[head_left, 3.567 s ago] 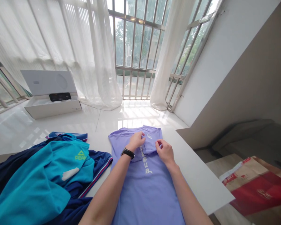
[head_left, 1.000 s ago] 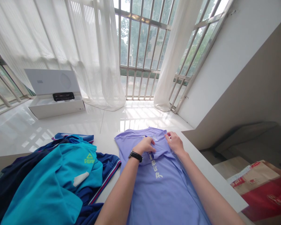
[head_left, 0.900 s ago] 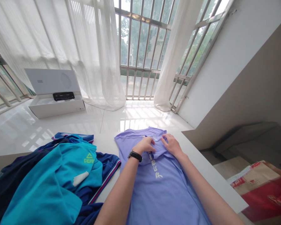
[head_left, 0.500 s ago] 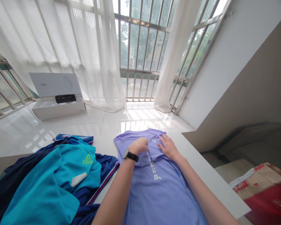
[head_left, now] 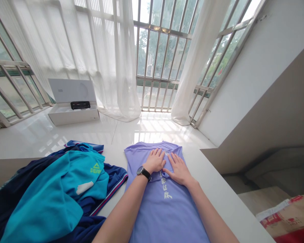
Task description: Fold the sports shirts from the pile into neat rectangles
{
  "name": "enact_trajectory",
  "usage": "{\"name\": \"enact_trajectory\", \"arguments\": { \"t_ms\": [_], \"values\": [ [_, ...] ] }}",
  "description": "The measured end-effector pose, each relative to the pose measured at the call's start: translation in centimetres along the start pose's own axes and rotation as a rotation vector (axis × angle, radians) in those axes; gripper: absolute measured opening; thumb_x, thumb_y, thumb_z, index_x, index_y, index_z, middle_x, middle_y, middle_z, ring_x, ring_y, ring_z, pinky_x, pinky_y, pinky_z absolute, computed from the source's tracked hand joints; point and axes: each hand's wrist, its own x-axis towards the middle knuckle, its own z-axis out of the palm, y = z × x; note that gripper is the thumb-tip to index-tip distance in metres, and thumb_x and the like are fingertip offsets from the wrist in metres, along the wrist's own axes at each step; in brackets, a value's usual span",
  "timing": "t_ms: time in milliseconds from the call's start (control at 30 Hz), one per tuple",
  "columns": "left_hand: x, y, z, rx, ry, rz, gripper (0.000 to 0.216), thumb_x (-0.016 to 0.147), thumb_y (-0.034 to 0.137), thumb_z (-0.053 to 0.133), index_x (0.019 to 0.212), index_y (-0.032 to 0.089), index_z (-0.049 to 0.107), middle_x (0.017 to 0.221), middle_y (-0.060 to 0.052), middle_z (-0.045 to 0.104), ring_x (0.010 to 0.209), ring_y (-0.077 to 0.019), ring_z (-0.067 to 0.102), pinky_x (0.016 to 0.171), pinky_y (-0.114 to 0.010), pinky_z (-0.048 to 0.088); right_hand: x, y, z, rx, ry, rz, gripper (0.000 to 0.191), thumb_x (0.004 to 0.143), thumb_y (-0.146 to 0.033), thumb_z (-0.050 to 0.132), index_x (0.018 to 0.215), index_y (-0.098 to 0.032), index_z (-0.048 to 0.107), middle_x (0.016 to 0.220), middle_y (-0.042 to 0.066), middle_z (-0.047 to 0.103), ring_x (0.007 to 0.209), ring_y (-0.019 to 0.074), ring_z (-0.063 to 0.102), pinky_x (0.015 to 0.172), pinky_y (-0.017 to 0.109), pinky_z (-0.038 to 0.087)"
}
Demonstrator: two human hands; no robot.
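A lavender T-shirt point(head_left: 167, 216) with white lettering down its front lies spread on the white ledge, its collar toward the window. My left hand point(head_left: 155, 160), a black-strapped watch point(head_left: 144, 172) on its wrist, rests flat on the upper chest of the shirt with fingers outstretched. Close beside it, my right hand point(head_left: 177, 168) also presses flat on the cloth, fingers spread. Some fabric is bunched in creases beneath and between the hands. Neither hand grips the shirt.
Left of the shirt lies a heap of clothes: a turquoise top point(head_left: 55, 189) over navy garments with striped trim point(head_left: 114, 190). An open white box point(head_left: 73, 116) holding a black object stands by the curtain point(head_left: 121, 67). At lower right is a red and brown paper bag point(head_left: 291, 216).
My left hand has opened from curled fingers to lying flat on the shirt. The right hand has shifted slightly inward and down, closer to the left. The view has turned slightly left.
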Motion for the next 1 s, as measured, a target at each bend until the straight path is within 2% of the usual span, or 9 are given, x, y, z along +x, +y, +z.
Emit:
{"name": "enact_trajectory", "arguments": {
  "t_ms": [133,233,367,467,567,633,733,867,1000],
  "values": [
    [0.4,-0.2,-0.2,-0.074,0.023,-0.016,0.053,0.097,0.035,0.045,0.147,0.015,0.043,0.159,-0.017,0.033,0.149,-0.0335,0.023,0.121,-0.053,0.017,0.1,0.3,-0.2,0.027,0.002,-0.022,0.099,0.083,-0.079,0.044,0.156,-0.014,0.030,0.163,0.015,0.025,0.150,0.0346,0.021,0.121,0.051,0.020],
    [0.8,-0.4,-1.4,-0.181,0.049,-0.052,0.047,0.098,0.030,0.042,0.143,0.017,0.048,0.154,-0.014,0.043,0.146,-0.0283,0.032,0.120,-0.048,0.024,0.2,0.6,-0.4,0.095,0.070,-0.030,0.090,0.088,-0.073,0.043,0.154,-0.013,0.035,0.161,0.017,0.030,0.149,0.0326,0.025,0.121,0.050,0.022],
    [0.6,-1.5,-5.0,-0.204,0.105,-0.077,0.048,0.099,0.025,0.041,0.145,0.014,0.047,0.154,-0.014,0.042,0.147,-0.0225,0.032,0.121,-0.037,0.026,0.2,0.2,-0.7,0.125,0.137,-0.073,0.084,0.092,-0.070,0.037,0.152,-0.011,0.037,0.161,0.017,0.031,0.149,0.0310,0.024,0.121,0.049,0.021],
    [-0.3,-1.9,-8.3,-0.189,0.174,-0.103,0.051,0.096,0.026,0.050,0.143,0.007,0.047,0.156,-0.020,0.037,0.149,-0.0287,0.026,0.122,-0.041,0.022,0.1,-0.6,-0.6,0.093,0.049,-0.086,0.092,0.088,-0.077,0.037,0.154,-0.012,0.034,0.162,0.016,0.028,0.150,0.0326,0.022,0.121,0.049,0.018],
    [-1.6,-1.5,-10.9,-0.110,0.297,-0.100,0.051,0.096,0.032,0.052,0.141,0.010,0.049,0.156,-0.019,0.037,0.149,-0.0313,0.025,0.122,-0.046,0.022,0.0,-1.2,-0.5,0.063,0.001,-0.047,0.096,0.086,-0.080,0.034,0.155,-0.013,0.032,0.163,0.016,0.024,0.150,0.0331,0.020,0.121,0.049,0.015],
    [-2.6,-1.1,-11.7,-0.052,0.350,-0.081,0.049,0.096,0.035,0.050,0.140,0.013,0.050,0.156,-0.017,0.039,0.148,-0.0306,0.026,0.121,-0.046,0.023,-0.1,-1.4,-0.6,0.053,0.002,-0.045,0.098,0.086,-0.081,0.033,0.155,-0.012,0.031,0.163,0.016,0.024,0.150,0.0329,0.020,0.121,0.048,0.015],
    [-4.2,-0.9,-11.0,-0.011,0.284,-0.075,0.045,0.094,0.036,0.053,0.133,0.012,0.055,0.153,-0.018,0.042,0.147,-0.0316,0.029,0.120,-0.045,0.024,-0.3,-1.7,-0.9,0.046,0.043,-0.076,0.097,0.088,-0.080,0.031,0.155,-0.010,0.031,0.163,0.018,0.024,0.150,0.0324,0.020,0.121,0.047,0.016],
    [-6.7,-2.2,-7.7,0.031,0.163,-0.166,0.039,0.091,0.035,0.058,0.122,0.012,0.063,0.148,-0.021,0.048,0.144,-0.0355,0.033,0.119,-0.048,0.024,-0.7,-2.7,-0.8,0.040,0.037,-0.155,0.093,0.090,-0.077,0.029,0.156,-0.011,0.031,0.163,0.016,0.023,0.151,0.0310,0.017,0.122,0.046,0.015],
    [-8.9,-3.8,-4.2,0.159,0.117,-0.243,0.054,0.098,0.045,0.046,0.141,0.012,0.049,0.154,-0.020,0.040,0.146,-0.0349,0.030,0.118,-0.053,0.024,-0.8,-3.6,-0.3,0.045,-0.071,-0.136,0.091,0.092,-0.075,0.025,0.157,-0.012,0.025,0.164,0.015,0.020,0.152,0.0304,0.016,0.122,0.047,0.013]
  ]
}}
